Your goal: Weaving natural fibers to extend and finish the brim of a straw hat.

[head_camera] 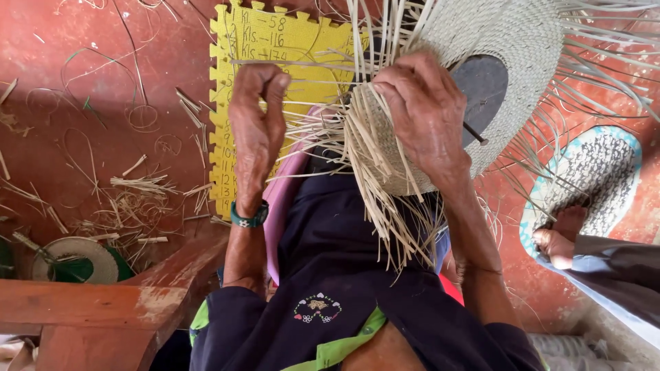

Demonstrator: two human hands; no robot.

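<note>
Straw hat (481, 41) under right hand (423, 113); left hand (258, 127) pulls strand (302, 63).

Left hand (258, 120) is raised in a closed pinching grip; right hand (423, 113) presses palm-down, fingers curled.

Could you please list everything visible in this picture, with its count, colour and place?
Round woven straw hat with loose strand ends: one, pale tan, upper right, under the right hand.
Dark round block inside the hat: one, grey-black, hat centre.
Yellow foam puzzle mat: one, handwritten on, top centre on the red floor.
Loose straw scraps: many, tan, left floor.
Small woven disc: one, tan, lower left.
Wooden bench: one, red-brown, bottom left.
Patterned sandal: one, right, by another person's foot.
Left hand: pinching strands, green wristband.
Right hand: pressing the hat.
</note>
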